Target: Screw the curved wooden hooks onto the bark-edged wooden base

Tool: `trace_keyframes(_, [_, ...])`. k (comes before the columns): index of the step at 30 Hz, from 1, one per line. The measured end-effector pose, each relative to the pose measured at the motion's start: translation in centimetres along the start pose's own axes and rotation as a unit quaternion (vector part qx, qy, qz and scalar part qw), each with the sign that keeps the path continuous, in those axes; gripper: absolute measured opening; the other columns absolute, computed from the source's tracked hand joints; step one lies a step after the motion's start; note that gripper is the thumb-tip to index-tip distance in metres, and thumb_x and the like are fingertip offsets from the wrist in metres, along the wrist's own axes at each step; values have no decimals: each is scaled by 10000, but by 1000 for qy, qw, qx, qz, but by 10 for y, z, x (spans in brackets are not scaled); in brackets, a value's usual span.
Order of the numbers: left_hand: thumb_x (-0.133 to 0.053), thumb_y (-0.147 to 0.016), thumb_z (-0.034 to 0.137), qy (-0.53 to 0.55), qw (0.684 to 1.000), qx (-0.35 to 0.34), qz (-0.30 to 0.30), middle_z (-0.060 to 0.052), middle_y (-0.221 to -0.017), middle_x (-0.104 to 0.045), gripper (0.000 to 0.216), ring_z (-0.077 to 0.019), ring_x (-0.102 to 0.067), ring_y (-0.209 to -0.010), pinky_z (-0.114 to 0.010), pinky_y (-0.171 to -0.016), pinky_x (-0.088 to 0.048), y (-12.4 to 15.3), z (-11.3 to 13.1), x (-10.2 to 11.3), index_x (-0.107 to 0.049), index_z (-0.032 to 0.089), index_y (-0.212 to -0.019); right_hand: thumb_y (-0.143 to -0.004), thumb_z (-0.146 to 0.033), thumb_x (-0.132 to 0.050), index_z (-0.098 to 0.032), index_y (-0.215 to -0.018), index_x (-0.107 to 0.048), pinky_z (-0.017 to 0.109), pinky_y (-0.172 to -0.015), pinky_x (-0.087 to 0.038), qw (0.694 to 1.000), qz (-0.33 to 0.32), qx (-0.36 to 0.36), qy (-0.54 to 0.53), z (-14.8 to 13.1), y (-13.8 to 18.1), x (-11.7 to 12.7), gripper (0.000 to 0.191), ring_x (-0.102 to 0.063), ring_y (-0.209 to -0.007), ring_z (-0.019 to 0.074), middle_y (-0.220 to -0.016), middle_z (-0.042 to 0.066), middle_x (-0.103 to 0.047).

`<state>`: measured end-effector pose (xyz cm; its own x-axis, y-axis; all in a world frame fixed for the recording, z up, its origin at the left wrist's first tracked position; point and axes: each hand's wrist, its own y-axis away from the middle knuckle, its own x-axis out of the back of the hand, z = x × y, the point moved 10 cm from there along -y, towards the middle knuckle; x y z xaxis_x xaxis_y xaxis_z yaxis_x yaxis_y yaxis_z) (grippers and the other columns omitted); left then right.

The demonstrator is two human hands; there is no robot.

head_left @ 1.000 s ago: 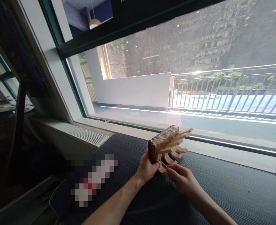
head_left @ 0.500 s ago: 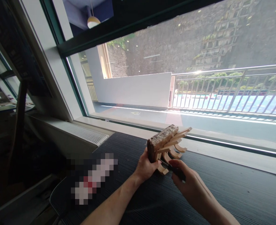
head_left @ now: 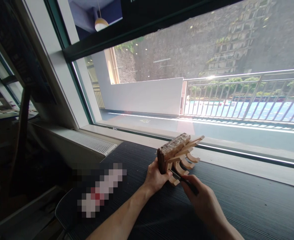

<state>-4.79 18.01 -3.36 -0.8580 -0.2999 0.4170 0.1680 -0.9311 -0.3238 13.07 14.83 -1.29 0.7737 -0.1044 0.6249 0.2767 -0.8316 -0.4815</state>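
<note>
A rough brown wooden block [head_left: 174, 148] with several pale curved wooden ribs [head_left: 187, 156] fixed to its side stands on a dark ribbed tabletop [head_left: 249, 203] by the window. My left hand [head_left: 155, 176] is closed round the near end of the block and holds it upright. My right hand [head_left: 203, 200] is closed on a thin dark tool [head_left: 180, 178]. The tool's tip touches the lowest rib, just under the block.
A large window with a white sill [head_left: 237, 156] runs along the table's far edge. A white radiator grille [head_left: 90, 142] lies at the left. A blurred white and red object [head_left: 100, 193] rests on the table left of my arm.
My right hand drew back a little, turned its grip on the dark tool, then pressed in towards the ribs again. The block stayed in my left hand.
</note>
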Motion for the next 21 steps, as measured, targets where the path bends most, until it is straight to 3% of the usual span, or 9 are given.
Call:
trace_keyframes(2, [-693, -625, 235, -1, 1000, -5, 1, -13, -922, -673, 424, -207, -624, -878, -319, -797, -494, -1, 0, 0, -577, 231, -1034, -881, -427, -444, -177, -915, -644, 249, -537, -460, 990, -20, -100, -93, 19, 0, -9, 322, -636, -621, 172, -712, 30, -686])
trace_keyframes(4, [-690, -632, 232, -3, 1000, -12, 3, -13, -923, -673, 432, -205, -625, -875, -318, -797, -493, -1, 0, -1, -573, 234, -1048, -877, -467, -422, -177, -898, -642, 247, -474, -426, 983, -42, -138, -116, 22, -1, -14, 365, -612, -544, 170, -622, 13, -658])
trace_keyframes(8, [-677, -648, 224, 0, 1000, -22, 4, -10, -907, -674, 410, -190, -628, -855, -296, -783, -494, 0, 3, -1, -568, 226, -1043, -847, -437, -477, -232, -979, -596, 259, -509, -421, 992, -40, -108, 49, 8, -3, 2, 271, -632, -575, 186, -667, -10, -675])
trace_keyframes(10, [-679, -648, 224, 3, 1000, -21, 3, -10, -910, -675, 404, -182, -629, -847, -284, -775, -495, 1, 4, -1, -567, 219, -1036, -821, -365, -523, -238, -1017, -559, 253, -487, -404, 989, -34, -66, 129, -2, -3, 9, 236, -626, -541, 183, -639, -28, -664])
trace_keyframes(15, [-682, -639, 220, 1, 1000, -7, -2, -13, -903, -677, 398, -173, -630, -817, -271, -755, -498, 2, 5, -1, -574, 208, -1021, -875, -203, -458, -220, -955, -589, 246, -558, -408, 960, 17, 178, 216, -43, 7, 11, 155, -641, -626, 159, -799, 23, -688])
trace_keyframes(17, [-679, -637, 222, -9, 1000, 0, -1, -17, -902, -679, 388, -182, -630, -827, -280, -762, -498, 1, 3, 0, -583, 206, -1013, -893, -201, -445, -214, -938, -606, 245, -571, -405, 954, 32, 210, 211, -46, 12, 8, 168, -633, -617, 149, -787, 30, -686])
trace_keyframes(19, [-679, -635, 231, -23, 1000, 6, 2, -25, -912, -679, 388, -196, -629, -855, -294, -777, -495, 0, 1, 0, -588, 206, -1012, -897, -247, -454, -204, -928, -608, 243, -559, -407, 971, 44, 169, 165, -38, 11, 7, 163, -631, -603, 148, -768, 32, -688])
trace_keyframes(21, [-676, -639, 240, -32, 999, 9, 7, -32, -926, -679, 398, -208, -627, -883, -305, -794, -491, -1, -1, 1, -587, 207, -1026, -895, -327, -456, -198, -905, -604, 241, -546, -422, 994, 40, 63, 78, -17, 7, 6, 196, -633, -611, 154, -755, 32, -690])
